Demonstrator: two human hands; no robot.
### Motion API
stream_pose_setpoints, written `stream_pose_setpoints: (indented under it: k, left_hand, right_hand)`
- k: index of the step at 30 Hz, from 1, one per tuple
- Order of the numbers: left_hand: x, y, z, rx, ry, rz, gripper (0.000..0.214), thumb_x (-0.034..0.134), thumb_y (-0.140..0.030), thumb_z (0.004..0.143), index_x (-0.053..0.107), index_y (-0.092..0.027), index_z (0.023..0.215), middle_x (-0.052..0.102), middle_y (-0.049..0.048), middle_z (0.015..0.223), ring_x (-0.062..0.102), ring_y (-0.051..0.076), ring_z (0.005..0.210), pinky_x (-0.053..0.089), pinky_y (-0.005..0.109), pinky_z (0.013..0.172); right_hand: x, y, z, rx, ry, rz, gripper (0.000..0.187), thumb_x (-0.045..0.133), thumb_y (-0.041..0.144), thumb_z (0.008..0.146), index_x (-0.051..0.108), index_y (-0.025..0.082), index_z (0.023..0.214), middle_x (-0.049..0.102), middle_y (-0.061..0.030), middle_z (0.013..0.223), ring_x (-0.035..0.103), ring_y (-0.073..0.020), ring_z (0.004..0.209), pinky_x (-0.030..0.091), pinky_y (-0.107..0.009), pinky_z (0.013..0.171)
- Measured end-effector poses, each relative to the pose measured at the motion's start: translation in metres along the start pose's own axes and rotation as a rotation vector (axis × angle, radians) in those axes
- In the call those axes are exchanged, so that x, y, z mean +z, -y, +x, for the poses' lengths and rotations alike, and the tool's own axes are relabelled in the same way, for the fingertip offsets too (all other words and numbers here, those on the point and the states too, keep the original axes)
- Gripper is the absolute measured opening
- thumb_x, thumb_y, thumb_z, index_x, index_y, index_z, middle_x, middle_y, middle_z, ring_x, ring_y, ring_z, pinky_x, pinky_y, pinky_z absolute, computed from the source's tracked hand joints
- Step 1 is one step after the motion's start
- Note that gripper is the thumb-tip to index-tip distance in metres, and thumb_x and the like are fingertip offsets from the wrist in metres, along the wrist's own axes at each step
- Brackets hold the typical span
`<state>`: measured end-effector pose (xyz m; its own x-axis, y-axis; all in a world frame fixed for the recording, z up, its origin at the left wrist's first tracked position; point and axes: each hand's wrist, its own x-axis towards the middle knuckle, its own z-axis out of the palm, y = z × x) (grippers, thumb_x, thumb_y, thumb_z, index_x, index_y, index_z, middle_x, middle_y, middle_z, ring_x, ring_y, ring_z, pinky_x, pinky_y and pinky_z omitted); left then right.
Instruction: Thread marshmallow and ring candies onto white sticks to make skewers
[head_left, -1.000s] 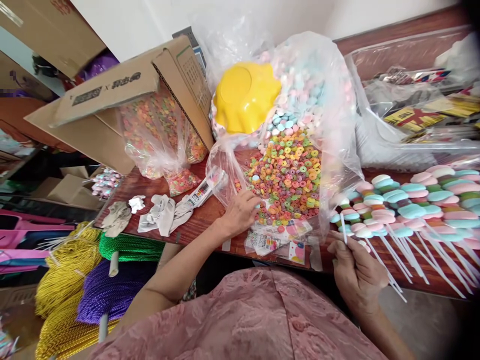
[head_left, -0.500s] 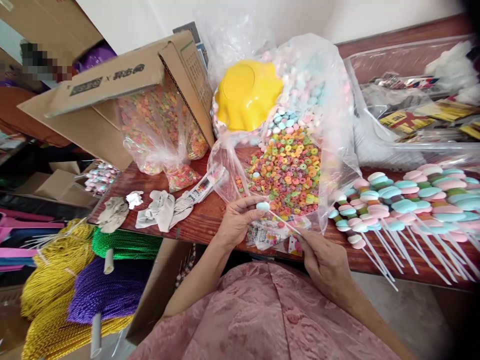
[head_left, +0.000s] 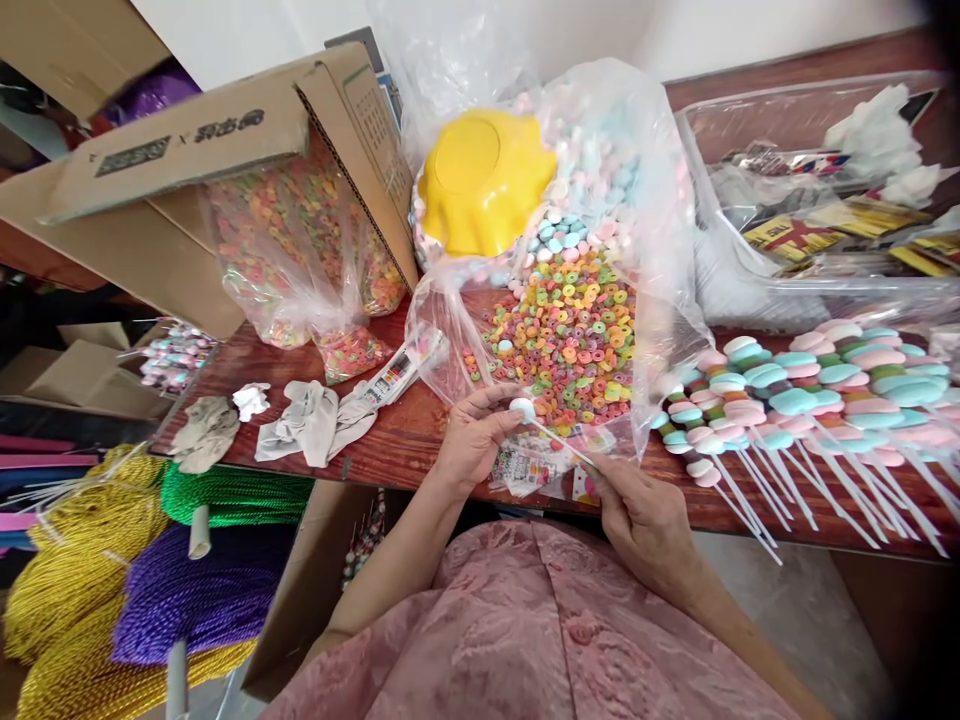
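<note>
Between the thumb and fingers of my left hand [head_left: 478, 440] is a pale blue and white marshmallow [head_left: 523, 408]. My right hand [head_left: 637, 510] pinches a thin white stick [head_left: 553, 436], whose far end meets the marshmallow; whether it goes in is hard to see. Just beyond my hands lies a heap of colourful gummy rings [head_left: 574, 330] on an opened clear plastic bag [head_left: 652, 240]. Pink, blue and white marshmallows [head_left: 566, 235] fill the bag behind them, with a yellow wavy-edged bowl [head_left: 487, 185] upside down on top.
Finished marshmallow skewers [head_left: 802, 390] lie at the right, sticks toward me. Behind them stands a clear bin [head_left: 825, 285] of packets. A cardboard box [head_left: 375, 150] with bagged gummy rings [head_left: 300, 250] is at left, near crumpled gloves [head_left: 311, 420]. Rope bundles [head_left: 202, 590] hang below the table edge.
The view has shifted slightly. Both hands stay close together, with the marshmallow still in the left and the stick still in the right.
</note>
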<state>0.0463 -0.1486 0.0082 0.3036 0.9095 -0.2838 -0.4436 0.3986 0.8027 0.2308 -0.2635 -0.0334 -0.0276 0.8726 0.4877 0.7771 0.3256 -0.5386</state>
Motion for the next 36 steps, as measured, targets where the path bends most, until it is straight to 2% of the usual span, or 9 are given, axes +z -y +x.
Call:
stream_pose_setpoints:
  k: [5,10,18,24,28,33,36]
  left_hand:
    - [0.002,0.005,0.003,0.046,-0.049,-0.015,0.034,0.089,-0.026,0.057,0.076,-0.019,0.088,0.076,0.0024,0.087,0.071,0.017,0.081,0.057,0.033,0.079]
    - [0.006,0.01,0.002,0.056,-0.069,-0.012,0.038,0.091,-0.032,0.055,0.077,-0.019,0.089,0.077,0.0026,0.089,0.072,0.017,0.081,0.057,0.031,0.078]
    - [0.012,0.015,0.0,0.146,-0.133,-0.041,0.034,0.091,-0.03,0.055,0.078,-0.019,0.084,0.076,0.0009,0.084,0.07,0.014,0.077,0.056,0.028,0.077]
    - [0.007,0.029,0.002,0.261,-0.128,0.019,0.034,0.091,-0.029,0.057,0.078,-0.02,0.087,0.076,0.0015,0.087,0.069,0.013,0.079,0.055,0.026,0.079]
    - [-0.004,0.036,0.003,0.456,-0.076,0.24,0.031,0.086,-0.025,0.066,0.076,-0.021,0.095,0.076,0.0029,0.094,0.07,0.014,0.084,0.056,0.027,0.08]
    - [-0.007,0.03,0.0,0.897,0.023,0.685,0.023,0.076,-0.012,0.077,0.074,-0.019,0.099,0.076,0.0051,0.094,0.071,0.015,0.087,0.058,0.027,0.081]
    - [-0.007,0.025,-0.002,1.062,0.072,0.873,0.023,0.069,-0.008,0.082,0.072,-0.018,0.102,0.076,0.0075,0.098,0.072,0.016,0.093,0.059,0.029,0.086]
  right_hand:
    - [0.0,0.001,0.001,0.031,0.038,-0.045,0.028,0.047,0.017,0.095,0.066,0.019,0.116,0.075,-0.0072,0.095,0.072,-0.0185,0.078,0.058,-0.029,0.074]
    - [0.002,-0.002,0.001,0.018,0.009,-0.065,0.025,0.049,0.018,0.095,0.066,0.019,0.114,0.076,-0.0072,0.098,0.073,-0.0182,0.079,0.057,-0.028,0.074]
    - [0.0,0.0,0.001,-0.022,-0.016,-0.052,0.024,0.05,0.013,0.095,0.065,0.015,0.113,0.076,-0.009,0.099,0.073,-0.0184,0.08,0.058,-0.027,0.071]
    - [-0.001,0.001,0.001,-0.032,-0.012,-0.068,0.023,0.049,0.013,0.095,0.065,0.015,0.112,0.076,-0.0089,0.096,0.073,-0.0183,0.079,0.057,-0.026,0.069]
    - [0.001,0.001,-0.001,-0.046,-0.004,-0.088,0.025,0.048,0.013,0.095,0.064,0.015,0.115,0.076,-0.0091,0.097,0.073,-0.0183,0.077,0.057,-0.027,0.067]
    - [0.005,0.002,-0.003,-0.051,-0.01,-0.101,0.026,0.047,0.012,0.095,0.064,0.013,0.115,0.076,-0.0095,0.095,0.074,-0.0187,0.074,0.057,-0.027,0.063]
    - [0.008,0.007,-0.002,-0.063,-0.034,-0.055,0.028,0.049,0.012,0.095,0.063,0.015,0.119,0.077,-0.0083,0.096,0.074,-0.0179,0.075,0.057,-0.025,0.063]
